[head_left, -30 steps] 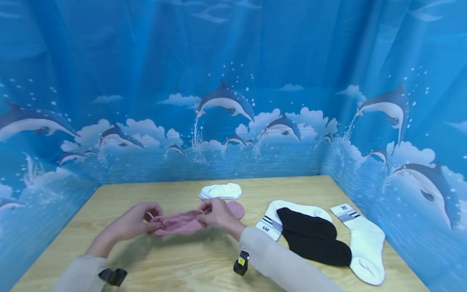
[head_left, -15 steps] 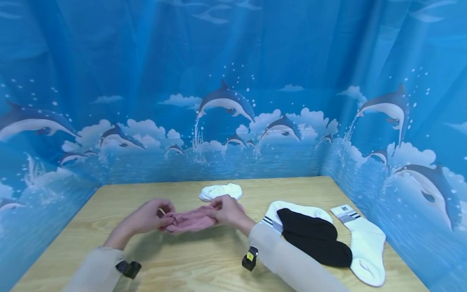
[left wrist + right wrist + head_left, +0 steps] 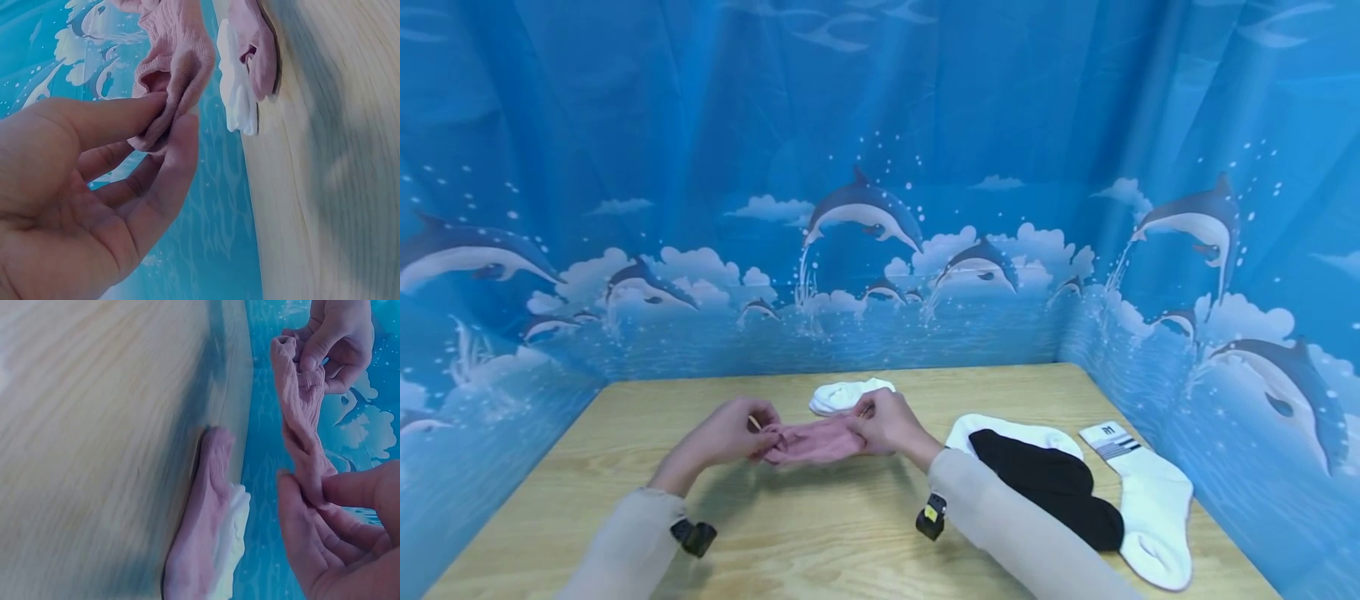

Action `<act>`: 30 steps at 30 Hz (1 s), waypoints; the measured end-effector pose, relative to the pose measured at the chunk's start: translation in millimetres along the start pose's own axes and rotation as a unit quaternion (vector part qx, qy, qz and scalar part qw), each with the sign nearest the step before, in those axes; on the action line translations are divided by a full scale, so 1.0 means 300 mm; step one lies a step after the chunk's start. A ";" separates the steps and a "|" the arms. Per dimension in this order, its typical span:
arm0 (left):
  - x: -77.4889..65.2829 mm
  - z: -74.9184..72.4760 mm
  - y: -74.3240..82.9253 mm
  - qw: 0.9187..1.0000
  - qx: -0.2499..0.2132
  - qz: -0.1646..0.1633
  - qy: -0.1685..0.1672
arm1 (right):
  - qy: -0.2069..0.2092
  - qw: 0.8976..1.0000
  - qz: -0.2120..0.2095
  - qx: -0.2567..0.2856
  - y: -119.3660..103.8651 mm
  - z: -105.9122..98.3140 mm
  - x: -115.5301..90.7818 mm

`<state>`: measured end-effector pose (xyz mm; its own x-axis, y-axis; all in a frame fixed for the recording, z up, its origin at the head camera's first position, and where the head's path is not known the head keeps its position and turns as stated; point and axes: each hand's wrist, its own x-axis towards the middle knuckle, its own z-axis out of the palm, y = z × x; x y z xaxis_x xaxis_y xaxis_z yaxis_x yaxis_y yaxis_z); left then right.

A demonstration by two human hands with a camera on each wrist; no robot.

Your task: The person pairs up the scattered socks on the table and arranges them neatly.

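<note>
From where I stand, a blue curtain (image 3: 760,100) printed with leaping dolphins (image 3: 868,204) and clouds (image 3: 688,268) wraps three sides. Inside it sits a pale wood-grained table (image 3: 820,542).

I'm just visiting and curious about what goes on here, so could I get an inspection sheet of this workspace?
Surface: pale wood-grain table.
Job's things: one pink sock, held above the table; a second pink sock lies on it.
Clutter: white ankle socks at the back; black socks overlapping a white sock, and a striped white crew sock, at the right.
Hands: left hand pinches one end of the held sock, right hand the other.
Cables: nothing seen.
Surroundings: blue dolphin-print backdrop behind and at both sides.
</note>
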<state>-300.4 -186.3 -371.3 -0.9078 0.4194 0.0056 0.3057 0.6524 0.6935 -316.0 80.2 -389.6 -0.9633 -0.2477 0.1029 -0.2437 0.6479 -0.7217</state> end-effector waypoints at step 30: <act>0.136 0.053 0.108 0.997 0.048 -0.067 -0.014 | -0.052 0.995 -0.001 -0.080 0.052 -0.124 0.056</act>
<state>-322.9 -137.9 -360.1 -0.9345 0.3410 -0.1026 0.2101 0.7606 0.6143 -340.0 112.9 -373.7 -0.9482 -0.3166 0.0263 -0.2676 0.7514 -0.6032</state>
